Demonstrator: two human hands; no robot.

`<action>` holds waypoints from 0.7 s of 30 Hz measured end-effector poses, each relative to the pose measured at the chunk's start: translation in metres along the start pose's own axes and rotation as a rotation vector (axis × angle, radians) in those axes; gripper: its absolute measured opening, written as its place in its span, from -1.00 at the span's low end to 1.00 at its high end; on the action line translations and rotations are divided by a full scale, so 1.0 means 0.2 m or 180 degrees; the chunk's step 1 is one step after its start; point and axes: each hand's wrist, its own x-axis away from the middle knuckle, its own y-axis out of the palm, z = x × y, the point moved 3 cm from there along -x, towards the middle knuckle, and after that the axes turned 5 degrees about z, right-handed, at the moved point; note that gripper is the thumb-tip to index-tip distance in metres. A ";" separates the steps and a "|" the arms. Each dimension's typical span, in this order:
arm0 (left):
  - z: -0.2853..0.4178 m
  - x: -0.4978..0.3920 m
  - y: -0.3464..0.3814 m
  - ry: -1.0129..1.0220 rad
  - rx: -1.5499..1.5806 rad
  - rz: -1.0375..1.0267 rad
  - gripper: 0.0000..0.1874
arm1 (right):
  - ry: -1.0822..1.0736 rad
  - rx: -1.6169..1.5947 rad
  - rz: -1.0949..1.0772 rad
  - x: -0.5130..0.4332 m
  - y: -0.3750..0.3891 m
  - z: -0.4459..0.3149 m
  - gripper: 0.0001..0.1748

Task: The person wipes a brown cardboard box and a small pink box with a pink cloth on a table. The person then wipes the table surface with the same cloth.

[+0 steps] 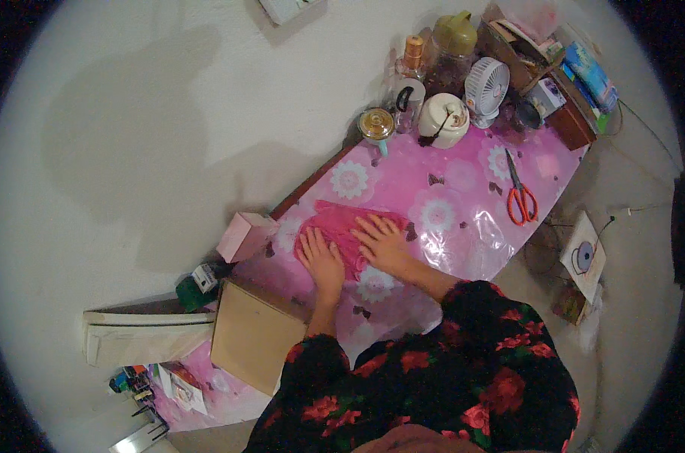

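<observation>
A bright pink piece of fabric point(342, 226), creased and seemingly folded, lies on a table point(399, 181) covered with pink flower-patterned plastic. Flat on its left part rests my left hand point(322, 257), palm down with the fingers slightly apart. My right hand point(385, 243) presses on its right part, fingers spread. Neither hand grips anything; what lies under the palms is hidden. Farther right, scissors with red handles point(522, 201) lie on the cover, blades pointing away.
Along the back stand a lidded glass cup point(376, 124), a cream jar point(444, 119), a white fan point(486, 85) and a large jug point(454, 39). Left are a pink box point(246, 235) and a cardboard box point(257, 334). A wooden stool point(586, 260) holds a grey round object.
</observation>
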 end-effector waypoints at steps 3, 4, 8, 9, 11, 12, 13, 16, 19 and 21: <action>0.10 0.01 0.02 0.0263 0.0053 -0.0072 -0.37 | 0.0366 0.0525 0.0323 -0.03 -0.13 0.20 -0.44; 0.14 -0.02 0.03 0.0306 0.0097 -0.0090 -0.37 | 0.0515 0.0495 0.0474 -0.11 -0.15 0.26 -0.44; 0.23 -0.20 0.08 0.0485 0.0206 0.0088 -0.36 | 0.0733 0.0640 0.0786 -0.49 -0.10 0.32 -0.46; 0.22 -0.23 0.08 0.0455 0.0189 0.0033 -0.36 | 0.0783 0.0690 0.0587 -0.54 -0.06 0.29 -0.46; 0.20 -0.25 0.10 0.0426 0.0189 -0.0064 -0.36 | 0.0298 0.0555 0.0537 -0.47 -0.03 0.19 -0.47; 0.19 -0.24 0.09 0.0509 0.0148 0.0041 -0.35 | 0.0107 0.0443 0.0474 -0.39 -0.02 0.14 -0.47; 0.18 -0.21 0.09 0.0534 0.0116 0.0047 -0.35 | 0.0037 0.0385 0.0161 -0.31 -0.02 0.11 -0.47; 0.17 -0.10 0.10 0.0582 0.0047 0.0016 -0.34 | 0.0361 0.0075 0.0144 -0.02 -0.12 0.17 -0.47; 0.19 -0.06 0.09 0.0573 -0.0059 -0.0005 -0.33 | 0.0674 0.0392 0.0803 -0.02 -0.24 0.32 -0.46; 0.22 -0.09 0.09 0.0611 -0.0053 0.0020 -0.33 | 0.0845 0.0429 0.0813 -0.23 -0.22 0.40 -0.48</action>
